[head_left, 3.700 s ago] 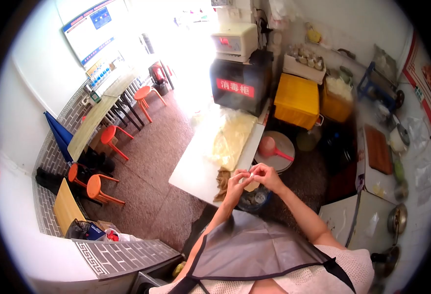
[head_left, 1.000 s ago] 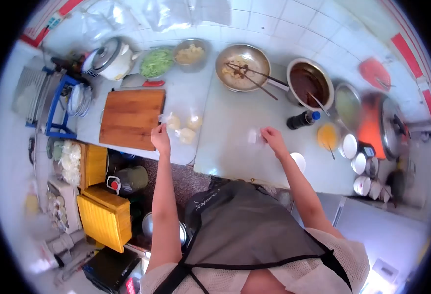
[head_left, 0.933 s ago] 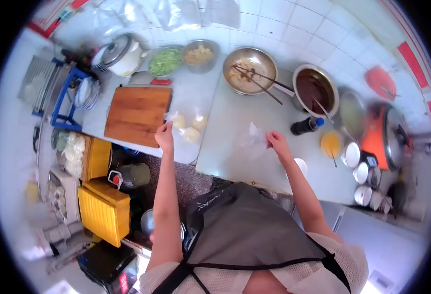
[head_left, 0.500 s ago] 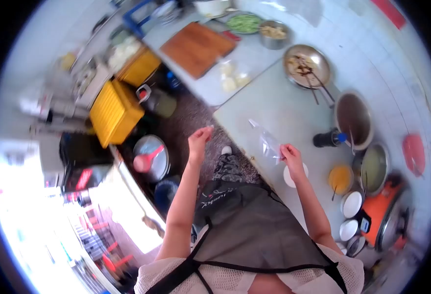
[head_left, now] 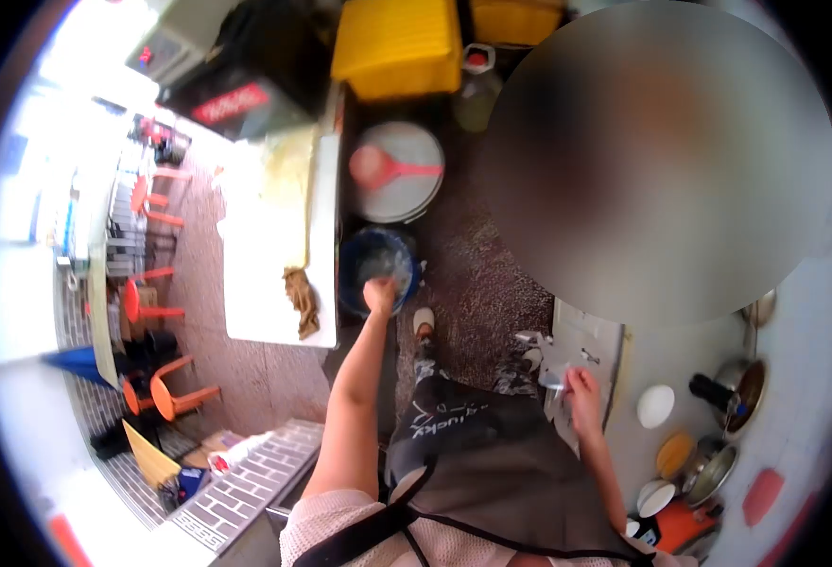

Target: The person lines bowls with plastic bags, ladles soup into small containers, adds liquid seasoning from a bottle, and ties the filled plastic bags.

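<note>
With my left hand [head_left: 379,295] curled over the blue bin [head_left: 351,274] beside the white table [head_left: 255,321]'s near right corner, its grip indeterminable, my right hand [head_left: 583,392] pinches clear plastic [head_left: 553,380], not yet released.

Apron [head_left: 520,472]: "lucky" in pale lettering | black cabinet [head_left: 284,71]: red label [head_left: 232,103], apparently characters, too blurred to read

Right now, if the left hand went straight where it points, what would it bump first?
Probably the pale stuff inside the blue bin: the left hand is over it, pointing in. How deep is unclear.
</note>
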Demonstrator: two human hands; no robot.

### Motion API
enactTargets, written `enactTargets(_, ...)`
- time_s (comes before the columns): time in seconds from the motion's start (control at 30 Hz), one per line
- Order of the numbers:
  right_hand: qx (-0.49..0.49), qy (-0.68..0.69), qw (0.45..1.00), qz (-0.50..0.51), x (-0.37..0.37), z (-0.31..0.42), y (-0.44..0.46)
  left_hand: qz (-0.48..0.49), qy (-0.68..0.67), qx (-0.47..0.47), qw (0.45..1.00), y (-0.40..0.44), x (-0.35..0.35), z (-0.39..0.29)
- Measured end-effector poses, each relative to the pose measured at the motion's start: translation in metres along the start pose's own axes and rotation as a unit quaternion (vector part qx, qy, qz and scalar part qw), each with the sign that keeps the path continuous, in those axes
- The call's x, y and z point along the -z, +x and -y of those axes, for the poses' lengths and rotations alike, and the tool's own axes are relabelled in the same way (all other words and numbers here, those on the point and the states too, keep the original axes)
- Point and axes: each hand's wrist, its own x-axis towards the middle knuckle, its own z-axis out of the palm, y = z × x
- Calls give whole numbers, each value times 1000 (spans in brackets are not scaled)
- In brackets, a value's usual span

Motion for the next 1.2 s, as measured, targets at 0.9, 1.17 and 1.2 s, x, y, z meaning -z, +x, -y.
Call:
enactTargets(0.9,-57,55,991,-104,-195,-53,66,210,117,-228,943,52,-2,23)
enactTargets(1.17,71,9,997,-36,-114,22,8,541,-248,-95,798,-184,55,-203)
enactTargets(1.2,96,-8,995,-20,-94,30,-5,534,-264,-80,799,-208,46,-215)
